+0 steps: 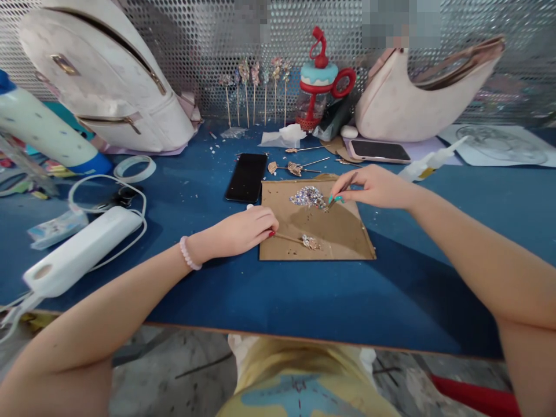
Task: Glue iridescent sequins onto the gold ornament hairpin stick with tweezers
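Note:
A brown cardboard sheet [334, 231] lies on the blue table [304, 295]. On its far part sits a pile of small shiny rhinestones [307, 197]. My left hand [243, 230] rests at the sheet's left edge and pinches a thin hair stick [289, 238] whose ornate metal head [311, 242] lies on the cardboard. My right hand [376, 186] holds slim tweezers [341, 191] with their tip at the right edge of the rhinestone pile.
A black phone [247, 176] lies left of the sheet, with more hair sticks [299, 168] behind it. Finished sticks [256, 87] stand against the perforated wall. Bags [108, 75], a red cup [319, 81], a second phone [379, 150], a white power strip [78, 252] and tape [134, 168] surround the area.

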The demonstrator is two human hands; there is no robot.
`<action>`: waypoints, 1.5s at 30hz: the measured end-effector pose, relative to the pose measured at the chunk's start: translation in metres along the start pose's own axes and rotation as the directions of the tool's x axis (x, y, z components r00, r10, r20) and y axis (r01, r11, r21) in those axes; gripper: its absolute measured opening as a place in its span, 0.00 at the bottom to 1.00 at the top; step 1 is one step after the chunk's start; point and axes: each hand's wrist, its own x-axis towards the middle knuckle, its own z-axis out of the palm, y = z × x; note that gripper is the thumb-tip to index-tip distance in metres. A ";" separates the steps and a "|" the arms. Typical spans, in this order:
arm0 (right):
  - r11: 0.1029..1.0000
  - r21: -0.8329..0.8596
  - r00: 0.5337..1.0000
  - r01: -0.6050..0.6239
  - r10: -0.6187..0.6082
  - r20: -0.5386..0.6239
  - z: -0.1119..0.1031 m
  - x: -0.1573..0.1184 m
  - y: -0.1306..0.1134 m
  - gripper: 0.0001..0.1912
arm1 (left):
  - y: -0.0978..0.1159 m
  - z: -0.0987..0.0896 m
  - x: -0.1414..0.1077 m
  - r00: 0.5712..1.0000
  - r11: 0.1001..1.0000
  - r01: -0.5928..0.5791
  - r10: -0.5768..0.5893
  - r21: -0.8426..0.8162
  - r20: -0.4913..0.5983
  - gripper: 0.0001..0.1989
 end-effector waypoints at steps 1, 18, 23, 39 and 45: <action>1.000 -0.025 1.000 0.009 -0.009 0.004 0.000 0.000 0.000 0.08 | 0.000 0.000 0.000 1.000 1.000 0.001 -0.001 0.004 0.004 0.13; 0.989 -0.148 0.992 0.014 -0.032 -0.119 0.018 0.003 -0.009 0.08 | 0.004 0.001 0.000 1.000 0.999 -0.005 0.004 0.041 0.025 0.13; 0.975 -0.221 0.983 0.009 -0.049 -0.175 0.021 0.004 -0.013 0.10 | 0.005 0.005 0.000 0.999 0.998 -0.019 0.017 0.058 0.032 0.13; 0.963 -0.268 0.918 -0.005 -0.102 -0.383 0.044 0.006 -0.004 0.09 | 0.010 0.009 0.001 0.999 0.998 -0.037 0.037 0.041 0.001 0.12; 0.971 -0.238 0.930 -0.011 -0.078 -0.359 0.047 0.007 -0.008 0.09 | 0.009 0.009 0.000 0.999 0.995 -0.033 0.034 0.099 -0.006 0.12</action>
